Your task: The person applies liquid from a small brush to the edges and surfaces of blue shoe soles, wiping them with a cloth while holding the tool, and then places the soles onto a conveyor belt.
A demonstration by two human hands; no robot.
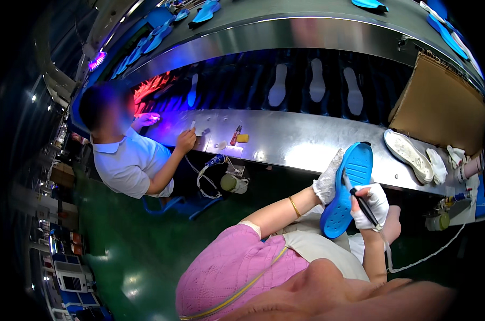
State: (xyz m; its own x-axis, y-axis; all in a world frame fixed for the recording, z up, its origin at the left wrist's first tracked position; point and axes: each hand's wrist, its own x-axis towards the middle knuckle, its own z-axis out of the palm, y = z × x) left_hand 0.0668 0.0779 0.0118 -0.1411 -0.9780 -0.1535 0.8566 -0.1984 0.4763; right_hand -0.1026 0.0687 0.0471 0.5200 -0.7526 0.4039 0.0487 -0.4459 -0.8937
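Observation:
A blue shoe sole (358,160) stands upright and tilted in front of me, its ribbed and dotted inner side showing. My left hand (326,181), in a white glove, grips the sole's left edge; some of its fingers are hidden behind it. In my right hand (377,204), wearing a white glove with bare fingertips, is a black pen-shaped tool (366,208). Its thin tip reaches the sole's inner face near the left rim, though I cannot tell whether it touches. A pale tube (388,254) trails from the tool's rear end.
Beyond a metal ledge (306,142), grey insoles (317,80) lie on a dark conveyor. A white sole (408,155) and a cardboard box (440,101) are at right. Another person (130,160) works at left. Blue soles (205,12) rest on the upper belt.

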